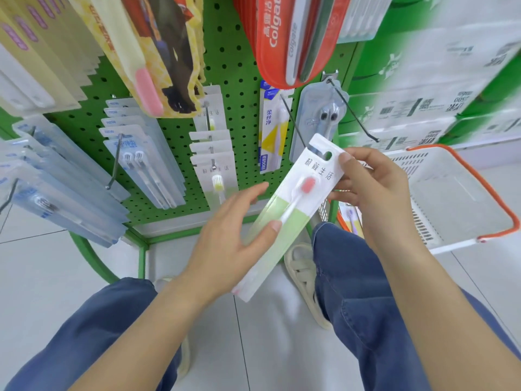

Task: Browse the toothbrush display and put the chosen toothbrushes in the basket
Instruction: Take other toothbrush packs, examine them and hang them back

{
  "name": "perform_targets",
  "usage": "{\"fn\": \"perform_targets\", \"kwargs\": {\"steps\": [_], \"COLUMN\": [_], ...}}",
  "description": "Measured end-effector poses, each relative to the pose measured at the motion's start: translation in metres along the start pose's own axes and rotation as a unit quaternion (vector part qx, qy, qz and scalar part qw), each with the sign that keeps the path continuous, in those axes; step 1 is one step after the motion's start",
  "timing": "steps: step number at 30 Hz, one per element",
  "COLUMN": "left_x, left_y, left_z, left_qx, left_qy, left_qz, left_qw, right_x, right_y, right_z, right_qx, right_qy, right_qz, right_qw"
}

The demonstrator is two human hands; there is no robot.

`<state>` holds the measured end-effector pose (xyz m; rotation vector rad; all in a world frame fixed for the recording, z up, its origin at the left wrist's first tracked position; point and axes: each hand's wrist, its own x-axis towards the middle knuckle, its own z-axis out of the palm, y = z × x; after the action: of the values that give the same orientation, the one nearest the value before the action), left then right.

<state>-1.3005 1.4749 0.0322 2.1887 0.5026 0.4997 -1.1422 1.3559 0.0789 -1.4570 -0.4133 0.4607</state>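
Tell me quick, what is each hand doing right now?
Left hand: holds the lower part of the toothbrush pack, thumb across its front.
Right hand: pinches the top of the same pack.

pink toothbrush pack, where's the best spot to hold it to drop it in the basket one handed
Probably by its flat white top card, beside the hang hole, pinched from the right edge, as the right hand does now. The pink toothbrush pack is long, thin and tilted, and that end lies nearest the basket.
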Motion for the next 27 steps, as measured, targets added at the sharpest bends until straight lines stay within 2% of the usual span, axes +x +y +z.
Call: {"fn": "perform_targets", "kwargs": {"steps": [2, 3, 6, 8, 10, 13, 20, 27], "left_x": [0.002, 0.003, 0.002, 0.0, 0.0, 0.0, 0.001, 0.001], "left_y": [0.0, -0.001, -0.003, -0.006, -0.006, -0.006, -0.007, -0.008], "left_z": [0.002, 0.002, 0.004, 0.006, 0.006, 0.004, 0.001, 0.001], "left_qx": [-0.063, -0.076, -0.012, 0.08, 0.122, 0.121, 0.115, 0.09], "left_qy": [-0.065, -0.061, -0.014, 0.025, 0.046, 0.052, 0.045, 0.016], "left_qz": [-0.071, -0.079, -0.026, 0.019, 0.033, 0.034, 0.012, -0.017], "left_qw": [0.993, 0.992, 0.999, 0.996, 0.991, 0.991, 0.992, 0.996], "right_x": [0.001, 0.001, 0.003, 0.001, -0.001, -0.002, -0.004, -0.003], "right_y": [0.001, 0.001, 0.003, 0.004, 0.008, 0.011, 0.008, 0.011], "right_z": [-0.001, -0.001, 0.001, 0.005, 0.01, 0.014, 0.015, 0.014], "right_qx": [0.031, 0.047, 0.084, 0.058, 0.019, 0.005, 0.049, 0.034], "right_qy": [-0.008, -0.011, -0.025, -0.051, -0.084, -0.104, -0.122, -0.095], "right_qz": [0.012, 0.02, 0.043, 0.044, 0.032, 0.009, -0.012, -0.012], "right_qw": [0.999, 0.999, 0.995, 0.996, 0.996, 0.995, 0.991, 0.995]}}
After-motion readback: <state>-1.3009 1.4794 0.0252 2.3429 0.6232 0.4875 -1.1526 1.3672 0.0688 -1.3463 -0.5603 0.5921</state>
